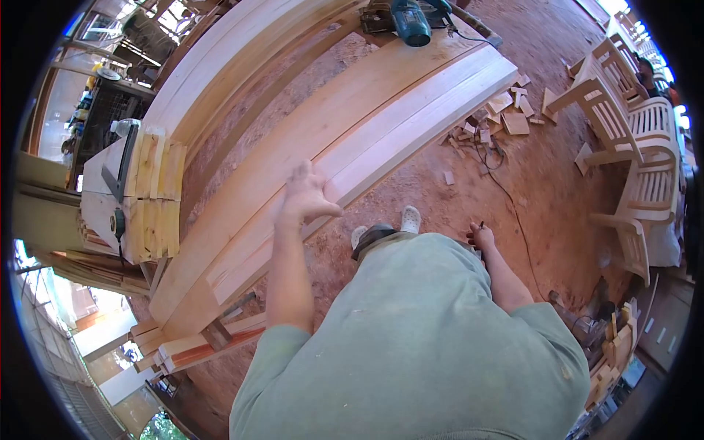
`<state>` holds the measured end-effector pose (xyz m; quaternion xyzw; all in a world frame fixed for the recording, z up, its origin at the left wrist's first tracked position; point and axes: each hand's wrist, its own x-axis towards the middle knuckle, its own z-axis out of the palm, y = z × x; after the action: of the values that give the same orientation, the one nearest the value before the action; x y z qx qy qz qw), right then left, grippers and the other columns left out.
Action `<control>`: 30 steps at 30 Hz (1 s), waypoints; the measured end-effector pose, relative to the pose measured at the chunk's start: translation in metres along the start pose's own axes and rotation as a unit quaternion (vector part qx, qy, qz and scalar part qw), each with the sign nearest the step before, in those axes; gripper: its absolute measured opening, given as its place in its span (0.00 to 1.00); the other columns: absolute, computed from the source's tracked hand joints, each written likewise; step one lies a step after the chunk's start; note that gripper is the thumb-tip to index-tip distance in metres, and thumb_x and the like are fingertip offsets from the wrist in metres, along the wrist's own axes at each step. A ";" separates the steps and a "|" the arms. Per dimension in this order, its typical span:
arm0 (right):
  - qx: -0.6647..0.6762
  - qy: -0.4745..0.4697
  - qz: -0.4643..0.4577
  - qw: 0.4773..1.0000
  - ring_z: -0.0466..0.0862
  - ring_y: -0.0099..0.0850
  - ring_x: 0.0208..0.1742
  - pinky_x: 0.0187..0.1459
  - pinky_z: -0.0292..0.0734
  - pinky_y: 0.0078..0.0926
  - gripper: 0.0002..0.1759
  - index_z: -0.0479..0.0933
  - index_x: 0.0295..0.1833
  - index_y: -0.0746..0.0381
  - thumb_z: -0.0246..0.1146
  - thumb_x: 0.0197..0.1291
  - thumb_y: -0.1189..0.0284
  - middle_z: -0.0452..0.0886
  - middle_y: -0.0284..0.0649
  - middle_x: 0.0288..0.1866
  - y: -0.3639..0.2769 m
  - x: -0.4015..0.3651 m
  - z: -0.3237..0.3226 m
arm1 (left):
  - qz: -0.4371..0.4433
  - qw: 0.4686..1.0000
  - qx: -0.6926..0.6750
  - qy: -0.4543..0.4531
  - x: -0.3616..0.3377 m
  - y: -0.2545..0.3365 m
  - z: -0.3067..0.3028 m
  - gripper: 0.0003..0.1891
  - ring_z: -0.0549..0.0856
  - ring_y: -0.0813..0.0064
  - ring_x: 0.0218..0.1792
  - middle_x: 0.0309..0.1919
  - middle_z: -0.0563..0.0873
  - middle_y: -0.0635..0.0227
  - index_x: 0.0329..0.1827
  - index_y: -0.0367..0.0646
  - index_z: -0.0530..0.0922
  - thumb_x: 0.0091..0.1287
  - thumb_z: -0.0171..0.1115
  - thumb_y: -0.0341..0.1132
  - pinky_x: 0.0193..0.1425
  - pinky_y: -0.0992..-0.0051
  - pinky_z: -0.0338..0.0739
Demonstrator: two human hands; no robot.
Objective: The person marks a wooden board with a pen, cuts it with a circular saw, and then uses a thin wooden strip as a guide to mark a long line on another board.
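Left hand [304, 198] open, fingers spread, palm flat on the top plank [381, 139] of the long stack [242, 253]. Right hand [482, 237] hangs by the hip, curled around a thin dark stick [482, 224], too small to identify. Blue power tool [411, 22] sits at the stack's far end.

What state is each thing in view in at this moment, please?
left hand: open, flat on the planks.
planks: lying flat, side by side.
right hand: closed on a thin dark stick.
power tool: lying on the planks' far end, unheld.
offcuts: scattered on the floor.
chairs: bare wood, crowded together.
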<state>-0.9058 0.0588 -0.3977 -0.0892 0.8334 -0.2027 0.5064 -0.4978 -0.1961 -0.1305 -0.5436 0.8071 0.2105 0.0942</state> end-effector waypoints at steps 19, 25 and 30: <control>0.143 0.118 -0.580 0.794 0.85 0.32 0.46 0.49 0.79 0.29 0.11 0.79 0.54 0.65 0.62 0.71 0.72 0.86 0.43 0.45 -0.253 -0.107 0.005 | -0.177 0.978 0.068 0.091 -0.102 -0.046 0.023 0.49 0.61 0.50 0.76 0.76 0.61 0.53 0.63 0.37 0.77 0.34 0.84 0.50 0.80 0.48 0.52; -0.114 0.197 -0.760 0.609 0.81 0.46 0.59 0.62 0.72 0.43 0.14 0.79 0.54 0.58 0.67 0.63 0.73 0.85 0.43 0.55 -0.332 -0.109 0.025 | -0.138 0.976 0.040 0.166 -0.113 -0.077 0.050 0.39 0.66 0.49 0.70 0.71 0.66 0.54 0.51 0.35 0.83 0.31 0.82 0.46 0.75 0.51 0.58; -0.189 0.209 -0.707 0.649 0.76 0.47 0.68 0.69 0.65 0.45 0.18 0.78 0.57 0.55 0.68 0.63 0.64 0.82 0.42 0.65 -0.360 -0.099 0.041 | -0.104 0.971 0.023 0.214 -0.110 -0.076 0.050 0.31 0.70 0.51 0.62 0.65 0.71 0.55 0.39 0.35 0.84 0.29 0.78 0.43 0.70 0.56 0.62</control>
<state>-0.8436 -0.2411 -0.1806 -0.7001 0.6217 -0.3510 -0.0053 -0.3891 -0.1066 -0.1510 -0.6546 0.7522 0.0594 -0.0470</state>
